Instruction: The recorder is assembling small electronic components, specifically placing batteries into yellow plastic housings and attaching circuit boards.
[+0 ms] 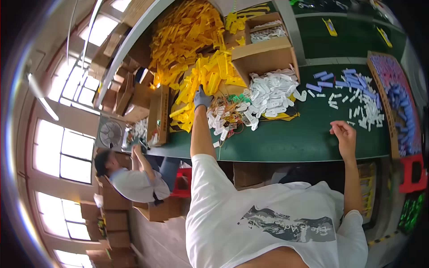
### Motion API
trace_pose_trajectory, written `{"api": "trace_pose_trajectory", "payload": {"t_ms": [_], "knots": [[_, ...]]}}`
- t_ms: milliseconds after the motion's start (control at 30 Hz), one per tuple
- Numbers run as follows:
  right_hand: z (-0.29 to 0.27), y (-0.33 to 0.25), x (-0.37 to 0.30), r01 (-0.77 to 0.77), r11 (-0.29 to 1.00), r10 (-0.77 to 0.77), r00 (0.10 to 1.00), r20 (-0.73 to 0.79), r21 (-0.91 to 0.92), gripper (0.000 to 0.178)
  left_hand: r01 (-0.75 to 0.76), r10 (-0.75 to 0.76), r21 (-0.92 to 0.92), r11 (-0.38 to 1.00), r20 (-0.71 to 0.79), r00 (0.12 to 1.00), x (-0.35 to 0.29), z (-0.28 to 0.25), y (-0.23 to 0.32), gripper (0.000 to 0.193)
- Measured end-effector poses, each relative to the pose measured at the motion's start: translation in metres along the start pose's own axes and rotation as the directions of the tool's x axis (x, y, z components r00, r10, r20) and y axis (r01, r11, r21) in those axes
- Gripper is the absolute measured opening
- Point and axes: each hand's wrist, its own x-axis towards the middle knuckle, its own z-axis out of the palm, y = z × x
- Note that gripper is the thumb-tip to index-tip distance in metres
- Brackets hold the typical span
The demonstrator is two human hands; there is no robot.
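Note:
My left hand (pixel 202 99), in a grey glove, reaches forward to the near part of a heap of yellow plastic parts (pixel 210 73). One finger is stretched out against the yellow pieces, and nothing shows in its grip. Beside that wrist lie small wired circuit boards (pixel 223 109). My bare right hand (pixel 345 136) hovers near the front edge of the green table (pixel 286 143). Its fingers are loosely bent, a little apart, and hold nothing that I can see. Beyond it, small white pieces (pixel 368 109) and blue-purple cylinders (pixel 355 80) lie scattered.
White plastic shells (pixel 272 91) spill from an open cardboard box (pixel 263 56). A larger yellow heap (pixel 187 35) rises behind. On the right stands a carton of blue cylinders (pixel 402 111) above a red stool (pixel 412 174). Another person (pixel 134 178) sits at the left beside a fan (pixel 111 133).

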Motion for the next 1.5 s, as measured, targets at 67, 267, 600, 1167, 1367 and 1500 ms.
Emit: {"api": "trace_pose_trajectory", "payload": {"t_ms": [67,267,600,1167,1367,1500], "knots": [[-0.008,0.014,-0.023,-0.064,0.997,0.069,0.992,-0.102,0.051,0.014,-0.049,0.051,-0.052,0.997,0.032,0.998,-0.01,-0.011,0.033,0.087],[-0.009,0.011,-0.021,-0.011,0.998,0.018,0.994,-0.11,0.067,0.014,-0.129,0.109,-0.141,0.982,-0.139,0.984,-0.023,-0.065,0.019,0.063],[0.006,0.016,-0.027,0.024,0.999,-0.021,0.993,-0.119,0.023,0.025,-0.295,0.055,-0.736,0.609,-0.331,0.942,-0.089,-0.143,0.051,0.032],[0.075,-0.003,-0.053,0.136,0.99,-0.139,0.987,-0.076,-0.035,0.034,-0.067,0.241,-0.885,0.461,0.052,0.969,-0.375,-0.031,0.205,0.062],[0.127,-0.019,-0.05,-0.306,0.939,0.303,0.952,0.041,0.16,0.029,0.321,0.222,-0.867,-0.381,0.252,0.942,-0.366,-0.053,0.214,0.064],[0.162,-0.002,-0.052,-0.269,0.962,0.235,0.903,0.36,0.046,0.033,0.244,0.062,-0.892,-0.381,0.239,0.969,-0.349,-0.048,0.21,0.05]]}}
